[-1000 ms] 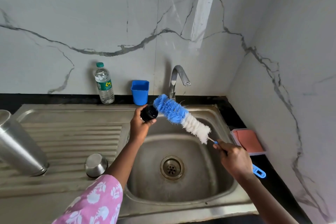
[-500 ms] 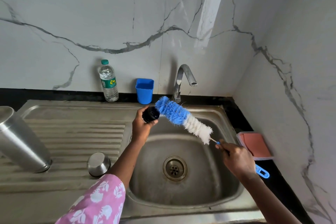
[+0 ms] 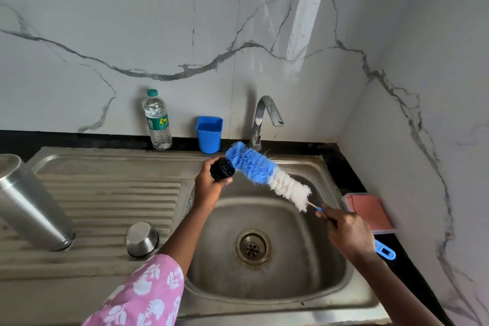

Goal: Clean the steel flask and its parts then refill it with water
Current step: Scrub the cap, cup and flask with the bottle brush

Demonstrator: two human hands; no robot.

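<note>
Left hand (image 3: 209, 188) curled round black flask stopper (image 3: 221, 168), held above back-left rim of sink basin (image 3: 325, 267). Right hand (image 3: 349, 231) gripping blue handle of bottle brush (image 3: 267, 172), fingers wrapped round it; brush's blue bristle tip touching the stopper, white bristles nearer right hand. By size: basin under both hands, drain between them and lower; ribbed drainboard (image 3: 105, 193) left of left hand; steel flask body (image 3: 29, 209) mouth-down on it, tilted, well left of left hand; tap (image 3: 260, 119) behind brush tip; water bottle (image 3: 158, 120) and blue cup (image 3: 209, 133) behind left hand at the wall; pink sponge tray (image 3: 370, 212) just right of right hand; steel cap (image 3: 141, 238) upside down on drainboard, below-left of left hand
</note>
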